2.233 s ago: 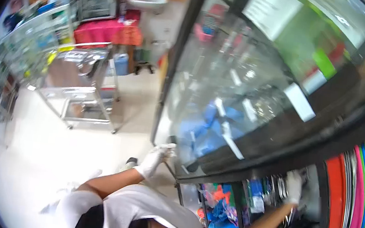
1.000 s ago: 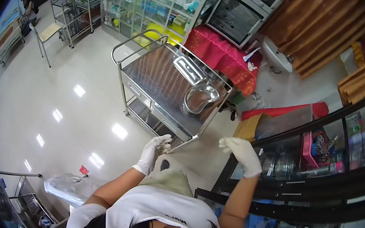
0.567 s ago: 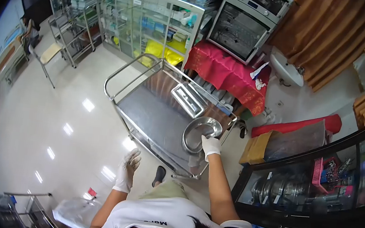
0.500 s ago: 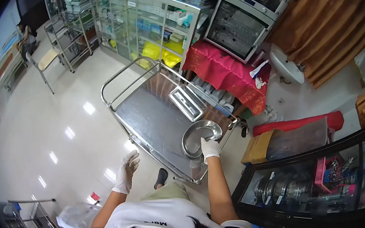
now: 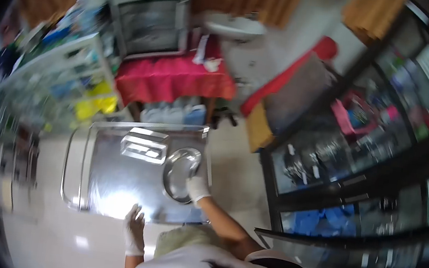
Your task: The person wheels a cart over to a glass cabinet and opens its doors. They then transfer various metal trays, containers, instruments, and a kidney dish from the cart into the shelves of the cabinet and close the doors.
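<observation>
Shiny metal forms the curved dish (image 5: 180, 170), which lies on the right part of the trolley surface (image 5: 113, 172). The white-gloved right hand (image 5: 198, 189) is at the dish's right rim; blur hides its fingers, so I cannot tell whether they grasp it. The gloved left hand (image 5: 134, 230) is by the near edge, fingers released and loosely apart. A rectangular metal tray (image 5: 144, 146) lies left of the dish, towards the far side.

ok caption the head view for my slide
Gloved right hand at the rim of a shiny kidney dish on a metal trolley
</observation>
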{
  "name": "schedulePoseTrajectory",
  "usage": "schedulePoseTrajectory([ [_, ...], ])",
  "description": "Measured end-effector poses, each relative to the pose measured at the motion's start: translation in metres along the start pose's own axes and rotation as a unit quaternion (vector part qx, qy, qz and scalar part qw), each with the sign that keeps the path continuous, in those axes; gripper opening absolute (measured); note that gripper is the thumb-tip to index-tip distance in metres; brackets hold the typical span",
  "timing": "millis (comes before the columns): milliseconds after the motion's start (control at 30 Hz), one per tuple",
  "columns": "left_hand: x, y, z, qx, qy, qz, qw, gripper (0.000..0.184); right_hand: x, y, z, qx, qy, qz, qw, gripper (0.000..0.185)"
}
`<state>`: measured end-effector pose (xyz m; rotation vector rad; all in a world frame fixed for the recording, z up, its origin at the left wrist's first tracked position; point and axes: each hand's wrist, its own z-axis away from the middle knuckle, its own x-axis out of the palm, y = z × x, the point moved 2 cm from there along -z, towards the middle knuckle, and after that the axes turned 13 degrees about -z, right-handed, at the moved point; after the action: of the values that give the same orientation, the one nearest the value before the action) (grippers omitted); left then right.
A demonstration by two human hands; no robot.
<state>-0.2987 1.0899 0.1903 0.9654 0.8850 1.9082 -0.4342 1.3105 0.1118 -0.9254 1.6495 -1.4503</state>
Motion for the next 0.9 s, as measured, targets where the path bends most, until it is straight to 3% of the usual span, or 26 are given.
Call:
schedulePoseTrajectory([
  [33, -0.003, -0.003, -0.004, -0.011, -0.011, -0.022, 1.000, 0.051, 0.009, -0.012, -0.002, 0.051, 0.085, -0.196, 0.976, 0.033],
  [67, -0.005, -0.005, -0.010, -0.022, -0.019, -0.045, 0.999, 0.051, 0.018, 0.063, -0.004, 0.042, 0.034, -0.006, 0.999, 0.033],
  [100, -0.006, -0.005, -0.014, -0.026, -0.042, -0.057, 0.997, 0.050, 0.009, 0.035, -0.007, 0.071, -0.092, 0.161, 0.980, 0.033],
  [133, -0.009, -0.006, -0.019, -0.029, -0.061, -0.070, 0.995, 0.049, 0.001, -0.002, -0.003, 0.107, -0.217, 0.318, 0.917, 0.034],
  [200, -0.034, -0.021, -0.042, -0.011, -0.118, -0.082, 0.990, 0.048, 0.010, 0.021, 0.000, 0.103, -0.198, 0.275, 0.935, 0.036],
  [433, 0.000, -0.004, -0.054, -0.023, -0.209, -0.116, 0.971, 0.051, -0.043, -0.054, 0.041, 0.061, -0.147, 0.202, 0.966, 0.038],
  [567, 0.038, -0.019, -0.043, -0.100, -0.366, -0.152, 0.913, 0.054, -0.096, -0.097, 0.087, 0.066, -0.107, 0.228, 0.966, 0.039],
  [667, 0.068, -0.042, -0.014, -0.178, -0.428, -0.177, 0.868, 0.059, -0.140, -0.119, 0.127, 0.123, -0.070, 0.250, 0.958, 0.039],
  [733, 0.094, -0.055, 0.023, -0.215, -0.517, -0.124, 0.819, 0.060, -0.170, -0.131, 0.153, 0.162, -0.070, 0.268, 0.947, 0.040],
  [800, 0.118, -0.041, 0.080, -0.214, -0.532, -0.159, 0.804, 0.060, -0.200, -0.140, 0.175, 0.177, -0.050, 0.286, 0.941, 0.041],
  [900, 0.135, -0.069, 0.103, -0.249, -0.540, -0.199, 0.779, 0.060, -0.243, -0.154, 0.204, 0.197, -0.013, 0.287, 0.937, 0.041],
])
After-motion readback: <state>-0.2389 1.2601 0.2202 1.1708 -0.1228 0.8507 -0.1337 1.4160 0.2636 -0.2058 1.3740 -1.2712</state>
